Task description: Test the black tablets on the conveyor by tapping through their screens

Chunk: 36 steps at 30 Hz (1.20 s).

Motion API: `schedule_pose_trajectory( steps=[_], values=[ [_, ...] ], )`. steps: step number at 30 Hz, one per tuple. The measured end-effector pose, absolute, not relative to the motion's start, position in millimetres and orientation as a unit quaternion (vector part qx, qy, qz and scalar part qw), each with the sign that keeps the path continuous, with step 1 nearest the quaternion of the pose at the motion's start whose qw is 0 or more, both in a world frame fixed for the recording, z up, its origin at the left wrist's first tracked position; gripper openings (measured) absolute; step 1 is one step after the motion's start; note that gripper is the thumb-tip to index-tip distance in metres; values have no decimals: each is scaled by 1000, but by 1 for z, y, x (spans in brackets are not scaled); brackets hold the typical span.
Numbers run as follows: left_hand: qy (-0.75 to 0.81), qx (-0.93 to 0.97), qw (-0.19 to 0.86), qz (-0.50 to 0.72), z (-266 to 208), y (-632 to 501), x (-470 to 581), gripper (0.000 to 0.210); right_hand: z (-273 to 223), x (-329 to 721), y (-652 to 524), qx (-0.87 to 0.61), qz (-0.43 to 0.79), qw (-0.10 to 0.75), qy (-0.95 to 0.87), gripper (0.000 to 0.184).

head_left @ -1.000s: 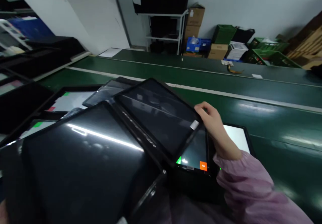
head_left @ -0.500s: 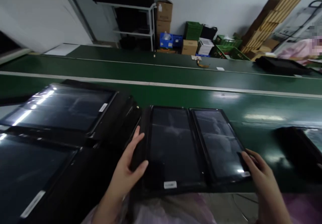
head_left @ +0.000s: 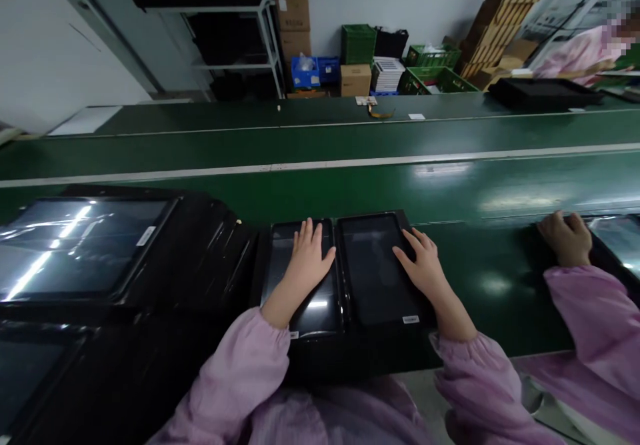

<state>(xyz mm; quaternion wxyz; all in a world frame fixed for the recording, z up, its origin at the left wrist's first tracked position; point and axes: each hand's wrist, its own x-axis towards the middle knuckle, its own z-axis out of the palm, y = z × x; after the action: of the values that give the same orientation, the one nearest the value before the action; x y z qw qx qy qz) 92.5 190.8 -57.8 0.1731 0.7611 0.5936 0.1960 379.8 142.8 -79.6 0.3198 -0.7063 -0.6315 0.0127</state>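
Observation:
Two dark glass screen panels lie side by side in a black tray (head_left: 320, 361) in front of me. My left hand (head_left: 309, 258) rests with spread fingers over the upper part of the left screen panel (head_left: 320, 308). A white label shows at that panel's lower left edge, partly behind my sleeve. At the right edge of the right screen panel (head_left: 373, 271), my right hand (head_left: 421, 258) lies with fingers apart, thumb over the glass. This panel has a white label near its lower right corner. Neither hand is closed around anything.
Stacked black trays with glossy screens (head_left: 100, 245) stand on my left. A co-worker's hand (head_left: 567, 238) touches another tray at the right. Beyond the green bench (head_left: 350, 181) are crates (head_left: 359, 51), cartons (head_left: 295, 11) and a rack; another person works far right.
My left hand has moved from the tray's left side onto the left panel. My right hand has gone from the right panel's lower corner to its upper right edge. The view has shifted.

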Motion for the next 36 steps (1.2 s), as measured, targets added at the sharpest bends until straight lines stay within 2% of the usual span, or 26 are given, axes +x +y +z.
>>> schedule_pose_trajectory(
  steps=[6, 14, 19, 22, 25, 27, 31, 36],
  values=[
    [582, 789, 128, 148, -39, 236, 115, 57, -82, 379, 166, -703, 32, 340, -624, 59],
    [587, 784, 114, 166, -40, 236, 122, 50, -67, 373, 163, -724, 128, 325, -595, 49],
    [588, 747, 215, 223, -25, 217, 105, 59, -58, 371, 149, -730, 136, 346, -574, 46],
    [620, 662, 292, 304, -25, 178, 59, 63, -52, 372, 119, -695, 170, 411, -565, 47],
    [667, 543, 364, 358, -44, 125, 11, 65, -48, 375, 82, -660, 155, 454, -578, 38],
    [688, 488, 392, 367, -61, 92, -9, 71, -47, 376, 61, -643, 117, 452, -608, 31],
    [692, 475, 411, 355, -86, 54, -21, 79, -44, 372, 38, -594, 48, 409, -692, 31],
    [692, 511, 404, 312, -98, 53, -29, 94, -38, 365, 33, -563, 33, 357, -745, 30]
  ],
)
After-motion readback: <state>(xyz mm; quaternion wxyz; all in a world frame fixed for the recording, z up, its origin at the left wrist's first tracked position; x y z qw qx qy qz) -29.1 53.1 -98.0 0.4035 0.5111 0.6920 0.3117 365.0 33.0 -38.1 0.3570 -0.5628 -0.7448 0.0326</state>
